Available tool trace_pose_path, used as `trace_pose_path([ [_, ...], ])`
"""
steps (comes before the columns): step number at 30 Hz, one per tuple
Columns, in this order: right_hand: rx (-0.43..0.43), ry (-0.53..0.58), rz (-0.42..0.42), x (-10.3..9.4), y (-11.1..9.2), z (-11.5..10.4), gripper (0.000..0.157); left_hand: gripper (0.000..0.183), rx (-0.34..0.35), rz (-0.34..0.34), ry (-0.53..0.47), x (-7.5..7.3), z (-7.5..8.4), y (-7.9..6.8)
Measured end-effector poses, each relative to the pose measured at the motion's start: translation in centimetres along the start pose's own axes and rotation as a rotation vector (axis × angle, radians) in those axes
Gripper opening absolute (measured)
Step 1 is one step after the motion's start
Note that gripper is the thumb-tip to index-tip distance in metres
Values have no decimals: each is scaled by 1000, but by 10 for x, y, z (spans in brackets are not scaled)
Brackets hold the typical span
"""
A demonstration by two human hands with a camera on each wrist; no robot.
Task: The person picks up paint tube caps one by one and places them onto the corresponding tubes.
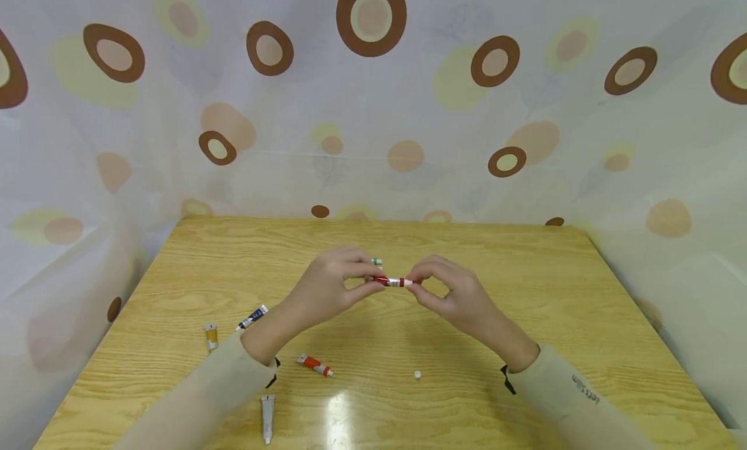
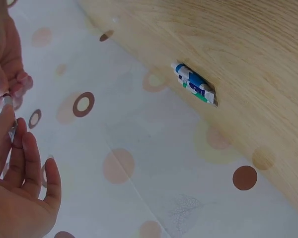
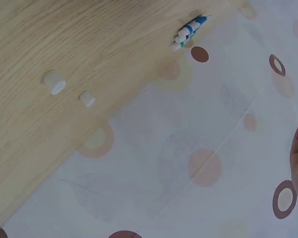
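pale curtain point(image 1: 362, 100) with brown rings behind, wood-grain table point(image 1: 554, 275) in front. holding a red paint tube point(image 1: 393, 282) level above the table, between both hands: pinching the body with left hand point(image 1: 332, 284), pinching the white end with right hand point(image 1: 461, 296). judging by the grip, partway through work at the tube's mouth; cannot tell capped from uncapped, nor twisting on from twisting off. lying on the table, out of both hands: yellow tube point(image 1: 211, 336), navy tube point(image 1: 253, 317), orange-red tube point(image 1: 314, 364), grey tube point(image 1: 267, 414). farther back, partly behind left hand in the head view, a green tube point(image 1: 376, 261), close beside a blue tube point(image 2: 190, 77) in the left wrist view. loose between the forearms, a white cap point(image 1: 417, 375); in the right wrist view, two small caps point(image 3: 54, 82), perhaps including that same one. done, probably: removal of at least two caps. left, probably: finishing with the red paint tube, setting it down, dealing with loose caps. too small to tell, state of the other tubes' mouths.
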State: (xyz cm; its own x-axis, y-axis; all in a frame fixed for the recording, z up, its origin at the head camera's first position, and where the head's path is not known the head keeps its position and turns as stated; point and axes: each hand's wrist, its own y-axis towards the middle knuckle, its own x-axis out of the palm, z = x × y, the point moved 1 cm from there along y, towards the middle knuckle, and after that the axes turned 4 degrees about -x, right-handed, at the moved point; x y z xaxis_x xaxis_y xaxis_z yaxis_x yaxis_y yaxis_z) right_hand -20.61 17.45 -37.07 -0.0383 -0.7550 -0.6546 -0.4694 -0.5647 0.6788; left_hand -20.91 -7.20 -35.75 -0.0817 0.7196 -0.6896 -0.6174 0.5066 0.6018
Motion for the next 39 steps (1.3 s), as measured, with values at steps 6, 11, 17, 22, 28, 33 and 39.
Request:
trace_pose_path([
  [6, 9, -28, 3, 0, 2, -1, 23, 14, 178, 96, 295, 2, 3, 1],
  [11, 7, -38, 18, 0, 4, -3, 24, 14, 254, 146, 437, 4, 7, 4],
  [17, -50, -62, 43, 1, 6, -6, 8, 13, 215, 162, 368, 2, 7, 5],
  [22, -124, -131, 61, 1, 6, -8, 26, 12, 226, 144, 340, 1, 6, 5],
  [28, -159, -175, 77, 3, 5, -7, 16, 14, 288, 150, 373, 5, 5, 3],
  [33, -111, -136, 90, 6, 3, -4, 22, 14, 318, 172, 412, 7, 4, 4],
  [39, -20, -141, 75, 8, 4, -2, 14, 11, 262, 177, 425, 5, -1, 7],
])
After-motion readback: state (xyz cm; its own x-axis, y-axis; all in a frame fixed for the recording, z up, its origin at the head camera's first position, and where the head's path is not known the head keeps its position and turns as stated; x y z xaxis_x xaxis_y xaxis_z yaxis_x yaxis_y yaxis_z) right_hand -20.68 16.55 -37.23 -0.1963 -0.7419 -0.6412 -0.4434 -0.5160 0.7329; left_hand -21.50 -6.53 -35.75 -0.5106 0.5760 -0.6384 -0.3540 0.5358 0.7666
